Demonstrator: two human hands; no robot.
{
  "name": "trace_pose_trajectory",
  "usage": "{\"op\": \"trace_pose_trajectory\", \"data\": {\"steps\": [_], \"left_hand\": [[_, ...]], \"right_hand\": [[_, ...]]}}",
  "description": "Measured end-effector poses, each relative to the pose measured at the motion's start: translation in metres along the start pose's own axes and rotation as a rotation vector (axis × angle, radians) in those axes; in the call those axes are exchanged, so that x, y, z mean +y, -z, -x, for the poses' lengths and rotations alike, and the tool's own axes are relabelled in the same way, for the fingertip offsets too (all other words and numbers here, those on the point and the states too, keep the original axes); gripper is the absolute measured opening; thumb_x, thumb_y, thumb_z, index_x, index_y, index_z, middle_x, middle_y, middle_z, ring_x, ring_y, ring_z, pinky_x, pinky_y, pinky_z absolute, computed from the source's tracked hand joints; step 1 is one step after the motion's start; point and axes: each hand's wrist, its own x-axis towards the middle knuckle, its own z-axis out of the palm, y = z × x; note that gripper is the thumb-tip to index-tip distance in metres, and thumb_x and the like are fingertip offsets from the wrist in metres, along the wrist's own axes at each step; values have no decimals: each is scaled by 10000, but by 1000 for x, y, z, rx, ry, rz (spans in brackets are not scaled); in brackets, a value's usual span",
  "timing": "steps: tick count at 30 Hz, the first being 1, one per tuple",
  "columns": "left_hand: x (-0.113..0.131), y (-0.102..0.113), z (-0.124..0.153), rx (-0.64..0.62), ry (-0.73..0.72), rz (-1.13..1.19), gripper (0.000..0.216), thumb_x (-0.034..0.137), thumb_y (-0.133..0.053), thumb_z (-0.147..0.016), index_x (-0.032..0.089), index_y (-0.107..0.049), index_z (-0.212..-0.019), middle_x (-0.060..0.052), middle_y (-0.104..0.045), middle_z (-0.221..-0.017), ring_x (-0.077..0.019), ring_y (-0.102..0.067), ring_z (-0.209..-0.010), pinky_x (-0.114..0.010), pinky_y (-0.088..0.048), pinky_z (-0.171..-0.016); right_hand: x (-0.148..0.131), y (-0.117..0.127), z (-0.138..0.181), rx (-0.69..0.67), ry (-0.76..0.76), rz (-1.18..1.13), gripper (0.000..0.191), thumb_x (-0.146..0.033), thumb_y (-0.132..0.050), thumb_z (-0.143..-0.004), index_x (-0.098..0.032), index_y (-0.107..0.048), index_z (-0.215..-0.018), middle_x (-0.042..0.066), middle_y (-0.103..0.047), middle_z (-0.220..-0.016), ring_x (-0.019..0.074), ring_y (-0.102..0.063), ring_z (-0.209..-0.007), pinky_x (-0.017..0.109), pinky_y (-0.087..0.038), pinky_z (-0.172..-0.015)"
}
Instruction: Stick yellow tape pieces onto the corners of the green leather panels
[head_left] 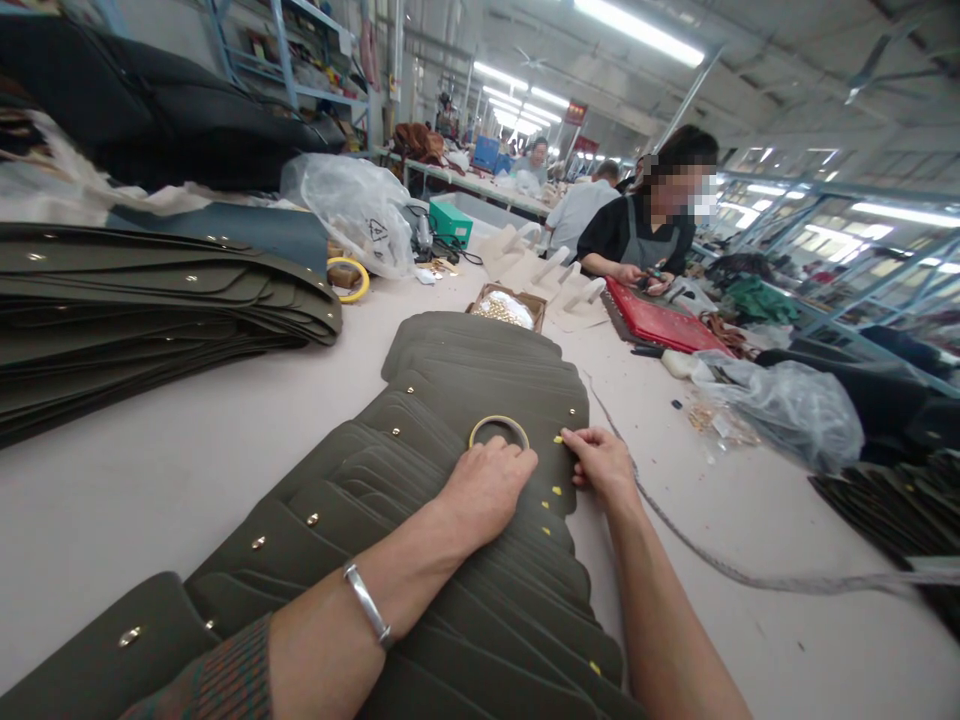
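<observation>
Bright, even light from overhead tubes (639, 30), blown-out white; windows (844, 236) at right add glare. Shadows soft. Small glints on metal studs (130, 636). Background hazy, soft; wide-angle stretch near edges.

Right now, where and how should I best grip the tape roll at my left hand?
Probably by the far arc of its rim, from above: the tape roll is a thin ring with an open middle, so the rim can be pinched inside and out. The left hand covers its near side.
</observation>
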Motion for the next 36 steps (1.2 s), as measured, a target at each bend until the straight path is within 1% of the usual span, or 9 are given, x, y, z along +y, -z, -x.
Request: {"op": "trace_pose_trajectory", "data": {"steps": [5,9,12,15,19,22,26,29,36], "left_hand": [[0,0,0,1,-4,17,244,55,-386,-866,196,-566,-951,-52,-647,-976,-207,-553,-929,-332,-488,-808],[0,0,0,0,3,14,243,57,-385,-870,199,-565,-950,-51,-646,-967,-203,-550,-926,-320,-485,-808],[-1,-2,0,6,-2,9,233,61,-389,-872,198,-562,-946,-54,-642,-962,-202,-547,-924,-322,-482,-815],[-1,-3,0,18,-15,-5,234,60,-386,-870,197,-561,-943,-59,-637,-965,-212,-546,-926,-336,-487,-809],[-2,-4,0,25,-15,-17,238,60,-379,-873,193,-563,-947,-60,-637,-965,-215,-547,-921,-338,-490,-803],[-2,-3,0,18,-10,-13,233,61,-385,-872,194,-562,-946,-57,-640,-968,-208,-546,-918,-329,-487,-807],[-2,-3,0,4,-21,-5,224,74,-385,-880,197,-561,-943,-59,-641,-973,-209,-545,-918,-331,-486,-805],[-3,-3,0,18,-19,5,216,74,-391,-880,199,-557,-941,-56,-640,-971,-209,-546,-920,-326,-485,-795],[-2,-3,0,5,-13,2,221,69,-386,-882,200,-554,-944,-59,-633,-980,-204,-542,-933,-324,-480,-807]], "right_hand": [[2,2,9,26,87,-54,337,-501,-680,-682,-185,-600,-773,-61,-522,-429,103,-474,-323,203,-426,-289],[12,6,17,11,283,-110,414,-549,-641,-716,-173,-643,-889,-20,-606,-572,118,-528,-415,227,-466,-362],[17,5,19,41,454,-2,405,-540,-612,-748,-174,-690,-904,18,-663,-666,139,-560,-501,264,-492,-475],[12,1,18,121,547,181,335,-503,-590,-772,-190,-707,-800,25,-676,-675,161,-589,-589,289,-480,-611],[1,-4,16,128,465,272,321,-506,-583,-773,-206,-690,-737,7,-656,-620,176,-593,-593,294,-435,-605],[1,3,16,58,381,193,340,-513,-648,-716,-193,-690,-822,9,-655,-653,183,-595,-610,300,-446,-596],[12,26,22,-234,292,-7,503,-402,-753,-623,-174,-642,-1057,49,-675,-911,169,-611,-701,310,-511,-646],[19,37,27,-377,334,2,508,-312,-774,-603,-184,-641,-1076,57,-662,-988,182,-612,-831,321,-526,-736],[25,35,27,-330,423,132,422,-298,-734,-651,-182,-657,-1049,38,-664,-918,177,-601,-798,325,-526,-728]]}}
